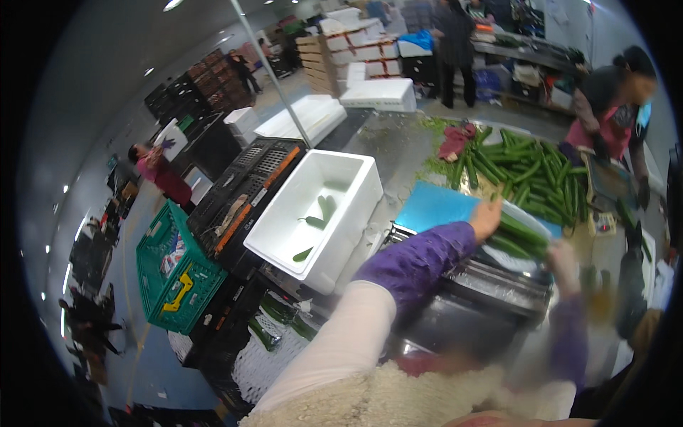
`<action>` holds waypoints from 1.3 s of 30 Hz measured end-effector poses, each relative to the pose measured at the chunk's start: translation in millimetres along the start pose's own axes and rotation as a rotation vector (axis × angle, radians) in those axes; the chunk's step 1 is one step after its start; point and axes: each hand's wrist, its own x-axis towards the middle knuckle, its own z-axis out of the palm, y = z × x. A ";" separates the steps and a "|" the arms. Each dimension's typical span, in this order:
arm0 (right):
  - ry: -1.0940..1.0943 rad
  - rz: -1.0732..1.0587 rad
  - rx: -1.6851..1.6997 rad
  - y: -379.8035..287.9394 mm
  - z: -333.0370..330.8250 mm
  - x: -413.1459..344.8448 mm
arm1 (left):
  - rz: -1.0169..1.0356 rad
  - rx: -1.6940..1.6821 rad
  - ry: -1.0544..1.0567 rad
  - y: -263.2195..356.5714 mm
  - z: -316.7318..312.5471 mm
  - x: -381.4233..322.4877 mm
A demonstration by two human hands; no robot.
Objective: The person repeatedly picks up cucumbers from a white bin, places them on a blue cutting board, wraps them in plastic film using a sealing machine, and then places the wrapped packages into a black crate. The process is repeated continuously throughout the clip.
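Observation:
Several long green cucumbers (515, 235) lie side by side on a plastic film or tray over the metal wrapping machine (496, 285). At their left end is my left hand (485, 218), below a purple sleeve; its fingers are partly hidden. My right hand (563, 261), blurred, touches their right end. Whether either hand grips them does not show clearly. A blue sheet (435, 205) lies just left of the cucumbers. Behind them a large heap of loose cucumbers (533, 171) covers the table, with a dark red cloth (455, 141) at its left edge.
A white foam box (341, 213) holding a few cucumbers stands to the left. Beyond it are black crates (251, 187) and a green crate (181, 288). A lower black crate holds wrapped cucumbers (275, 320). A co-worker (611, 117) stands at the right beside a small scale (603, 224).

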 end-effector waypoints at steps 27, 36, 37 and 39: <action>-0.144 0.831 0.678 -48.6 65.4 30.1 | -0.340 -0.344 -0.301 -45.9 -114.2 -17.7; -0.155 0.854 0.982 -42.2 54.2 12.5 | -0.419 -0.445 -0.462 -52.1 -127.7 -5.1; -0.148 0.856 0.948 -42.7 54.6 12.9 | -0.418 -0.421 -0.463 -52.5 -128.2 -5.2; -0.133 0.856 0.881 -46.3 56.7 14.5 | -0.414 -0.396 -0.466 -52.0 -129.4 -5.8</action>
